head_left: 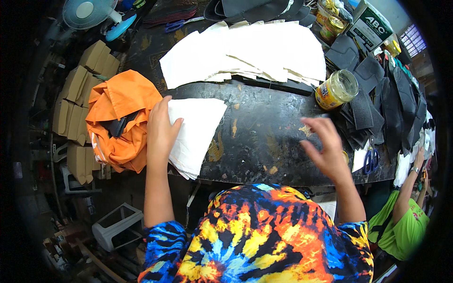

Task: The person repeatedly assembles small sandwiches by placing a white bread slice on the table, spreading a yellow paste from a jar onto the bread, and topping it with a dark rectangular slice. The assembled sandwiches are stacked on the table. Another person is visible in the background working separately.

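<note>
My left hand (162, 127) lies between a bundle of orange cloth (127, 89) and a stack of white fabric pieces (196, 127). Its fingers are stretched out and the thumb is spread, touching the stack's left edge. Dark objects (120, 126) sit in the folds of the orange cloth; their kind I cannot make out. Over the right part of the dark table (255, 141) my right hand (325, 148) hovers with fingers apart and nothing in them. A glass jar (337, 89) with a yellow label is tilted beyond it.
White fabric pieces (245, 49) fan out across the far side. Black cut pieces (361, 113) are piled at right, near blue-handled scissors (371, 160). A green-and-white box (369, 26) stands far right. Cardboard boxes (78, 111) and a fan (89, 12) are left; a person in green (406, 221) works at right.
</note>
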{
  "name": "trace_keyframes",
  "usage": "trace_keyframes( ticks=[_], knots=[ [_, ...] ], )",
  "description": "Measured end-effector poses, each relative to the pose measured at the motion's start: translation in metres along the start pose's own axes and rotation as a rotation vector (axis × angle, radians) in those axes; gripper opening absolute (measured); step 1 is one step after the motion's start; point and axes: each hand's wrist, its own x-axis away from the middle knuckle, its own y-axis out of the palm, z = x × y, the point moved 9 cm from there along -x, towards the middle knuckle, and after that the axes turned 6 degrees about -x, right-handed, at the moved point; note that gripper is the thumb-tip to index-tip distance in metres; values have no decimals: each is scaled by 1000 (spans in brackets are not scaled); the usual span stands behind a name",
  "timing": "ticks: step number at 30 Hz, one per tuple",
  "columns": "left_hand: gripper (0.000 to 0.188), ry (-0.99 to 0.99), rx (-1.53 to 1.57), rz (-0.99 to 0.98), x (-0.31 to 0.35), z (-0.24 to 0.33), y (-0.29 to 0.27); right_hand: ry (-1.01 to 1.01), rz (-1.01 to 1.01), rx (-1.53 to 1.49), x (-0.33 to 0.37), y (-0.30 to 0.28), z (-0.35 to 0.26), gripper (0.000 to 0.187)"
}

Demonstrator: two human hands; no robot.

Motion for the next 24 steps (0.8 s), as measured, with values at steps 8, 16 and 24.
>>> trace_keyframes(
  ticks=[8,16,24],
  knots=[
    [82,-110,-202,59,22,-16,29,-89,183,576,-43,-121,5,88],
    [64,-176,70,-29,-13,-38,27,79,-209,764,-99,-104,49,90],
    [9,91,536,218,-9,16,-2,29,-133,806,-107,-102,41,69]
  ],
)
